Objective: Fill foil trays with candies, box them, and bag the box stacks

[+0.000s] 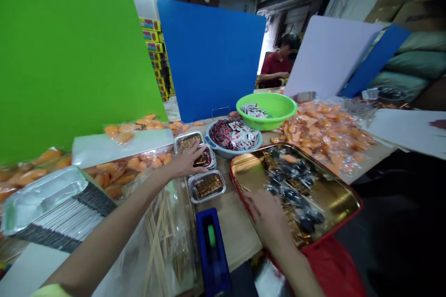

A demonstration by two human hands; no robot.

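Left hand (190, 160) over back foil trays (178, 145), fingers spread apart; cannot tell if they touch contents. Nearer foil tray (193, 191) on counter (239, 232), just in front of that hand, gold packets (210, 185) inside. Right hand (268, 213) at left side of gold tray (336, 195), near dark wrapped pieces (306, 222); cannot tell whether its fingers grip anything. Grey-blue bowl (228, 152) beside back foil trays, filled with sachets (233, 133). Blue tape dispenser (216, 271) in front of nearer foil tray.
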